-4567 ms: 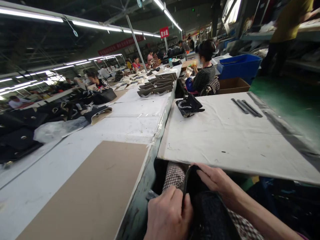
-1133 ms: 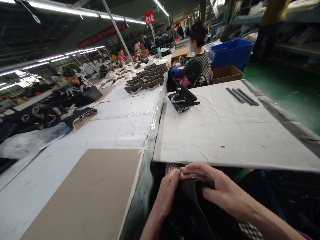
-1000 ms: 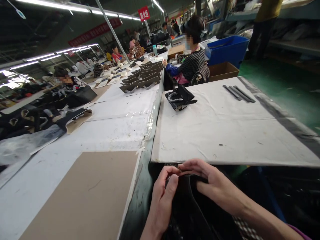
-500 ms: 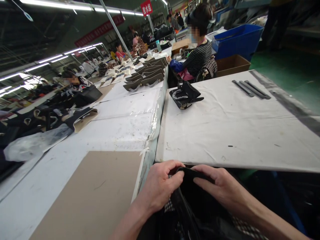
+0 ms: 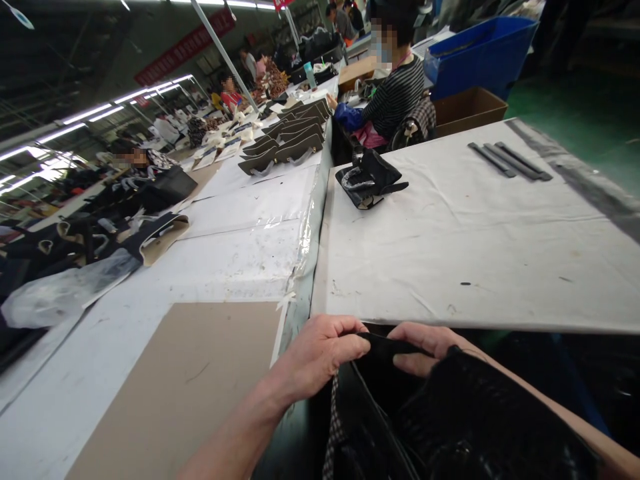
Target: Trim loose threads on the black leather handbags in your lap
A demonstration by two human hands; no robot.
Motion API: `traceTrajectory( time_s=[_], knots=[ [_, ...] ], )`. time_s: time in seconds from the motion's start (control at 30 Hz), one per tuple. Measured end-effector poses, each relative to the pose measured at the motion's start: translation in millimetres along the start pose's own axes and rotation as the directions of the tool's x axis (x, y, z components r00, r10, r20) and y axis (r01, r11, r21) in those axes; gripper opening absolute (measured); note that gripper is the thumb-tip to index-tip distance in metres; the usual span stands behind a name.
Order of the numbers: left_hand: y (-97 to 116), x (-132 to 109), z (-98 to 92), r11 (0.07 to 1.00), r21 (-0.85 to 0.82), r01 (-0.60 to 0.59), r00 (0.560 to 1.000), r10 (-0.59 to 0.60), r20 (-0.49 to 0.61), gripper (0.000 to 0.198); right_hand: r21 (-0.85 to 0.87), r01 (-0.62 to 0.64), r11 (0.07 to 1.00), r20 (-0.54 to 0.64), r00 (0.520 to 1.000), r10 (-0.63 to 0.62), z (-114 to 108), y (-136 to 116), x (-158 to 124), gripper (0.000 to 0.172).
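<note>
In front of me, below the table edge, is what looks like a black bag [image 5: 373, 417]. It has a glossy dark part on the right and a checked strip along its left side. My left hand [image 5: 323, 350] pinches its upper edge between thumb and fingers. On the same edge, a little to the right, my right hand [image 5: 425, 345] is closed with the thumb on the near side. The shiny dark material covers part of my right wrist. Much of the bag lies in shadow, so its lower shape is hard to make out.
A small black bag [image 5: 370, 179] and several dark strips [image 5: 510, 162] lie on the right table [image 5: 450, 247]. A beige board [image 5: 175, 380] covers the near left table. Dark bag pieces [image 5: 287, 137] stand in rows farther off. Beyond sits a person in a striped sleeve [image 5: 400, 87].
The glossy dark part of the bag has risen over my right wrist. Both hands stay on the upper edge. My view has shifted slightly.
</note>
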State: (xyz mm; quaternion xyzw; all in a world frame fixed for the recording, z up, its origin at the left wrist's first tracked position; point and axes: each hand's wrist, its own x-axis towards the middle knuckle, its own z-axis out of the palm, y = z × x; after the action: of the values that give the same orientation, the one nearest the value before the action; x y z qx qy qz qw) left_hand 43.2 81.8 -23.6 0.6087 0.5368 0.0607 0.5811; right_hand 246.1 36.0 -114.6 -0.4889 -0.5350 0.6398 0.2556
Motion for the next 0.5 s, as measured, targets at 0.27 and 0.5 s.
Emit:
traceTrajectory(
  time_s=[0.27, 0.5],
  knots=[
    [0.9, -3.9, 6.7, 0.998, 0.068, -0.013, 1.0, 0.015, -0.019, 0.015, -0.087, 0.008, 0.996, -0.018, 1.0, -0.01, 1.7, -10.5, -5.1, 0.036],
    [7.5, -27.2, 30.2, 0.977, 0.174, -0.127, 0.978, 0.153, -0.143, 0.024, -0.367, 0.318, 0.874, -0.031, 0.935, -0.353, 6.9, -30.4, -22.2, 0.036]
  ],
)
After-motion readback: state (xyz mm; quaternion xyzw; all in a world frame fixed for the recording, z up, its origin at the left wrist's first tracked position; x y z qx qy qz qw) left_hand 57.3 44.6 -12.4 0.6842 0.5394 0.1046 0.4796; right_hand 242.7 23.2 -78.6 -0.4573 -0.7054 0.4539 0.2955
